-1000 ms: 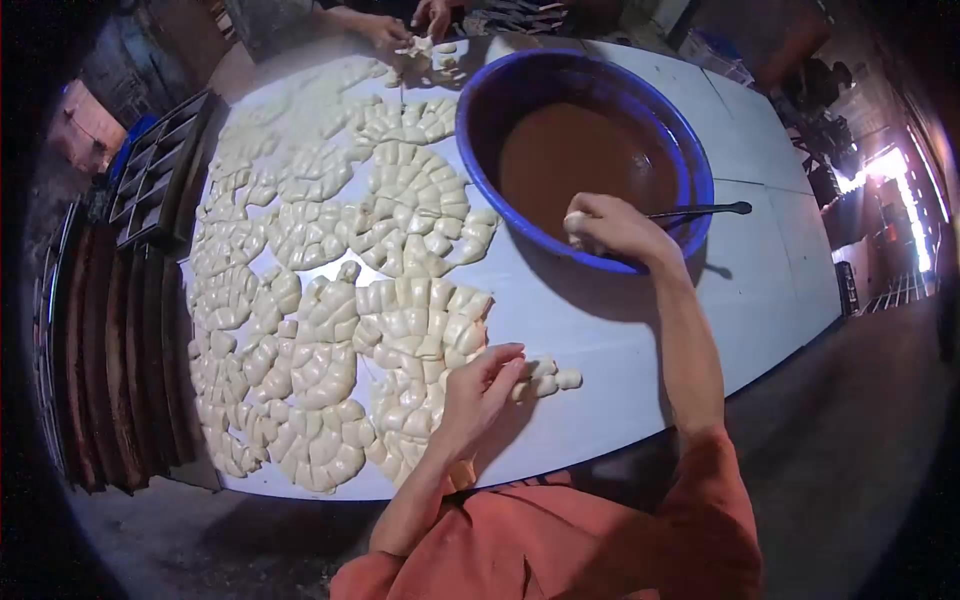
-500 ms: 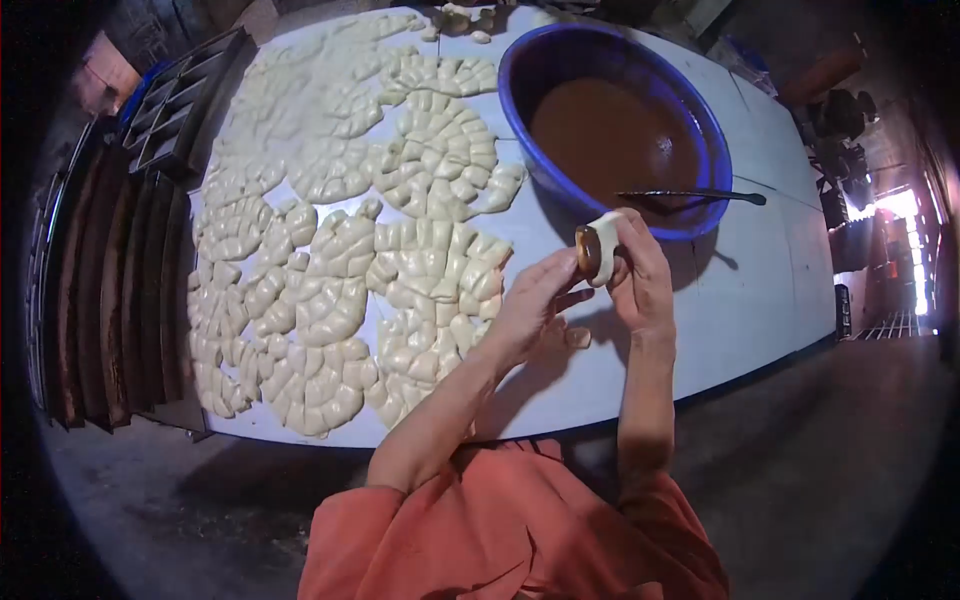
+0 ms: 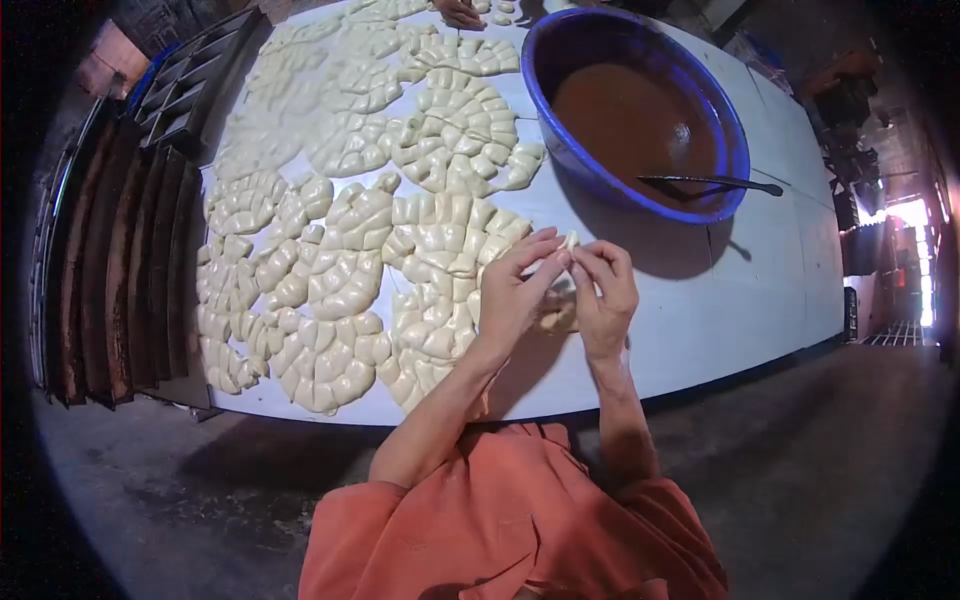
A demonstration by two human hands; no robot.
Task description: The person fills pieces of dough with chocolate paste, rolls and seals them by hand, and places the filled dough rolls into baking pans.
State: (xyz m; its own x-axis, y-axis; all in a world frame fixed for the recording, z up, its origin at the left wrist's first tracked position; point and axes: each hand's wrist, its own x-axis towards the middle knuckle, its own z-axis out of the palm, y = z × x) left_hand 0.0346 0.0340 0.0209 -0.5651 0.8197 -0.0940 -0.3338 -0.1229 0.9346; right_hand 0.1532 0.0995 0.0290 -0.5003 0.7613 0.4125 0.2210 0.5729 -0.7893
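Note:
My left hand (image 3: 516, 292) and my right hand (image 3: 606, 298) meet above the near part of the table, their fingertips pinching one small piece of pale dough (image 3: 570, 240). Most of this piece is hidden behind the fingers, and no brown filling shows on it. Left of my hands, many soft dough pieces (image 3: 345, 275) lie pressed side by side in patches. Beyond my right hand stands a blue tub (image 3: 742, 165) of brown filling (image 3: 625, 115). A dark spatula (image 3: 735, 183) rests in it, its handle over the rim. Partly behind my hands lies another dough piece (image 3: 558, 315).
The white table (image 3: 770, 270) stretches to the right of the tub. At its left side stand several dark trays on edge (image 3: 120, 280), with a divided rack (image 3: 195, 85) behind them. Another person's hand (image 3: 460, 13) reaches in at the far edge, near small dough pieces.
My hands have drawn together around the dough, and the brown filling that showed on it is out of sight. The view has shifted slightly. Another person's hand now shows at the far edge.

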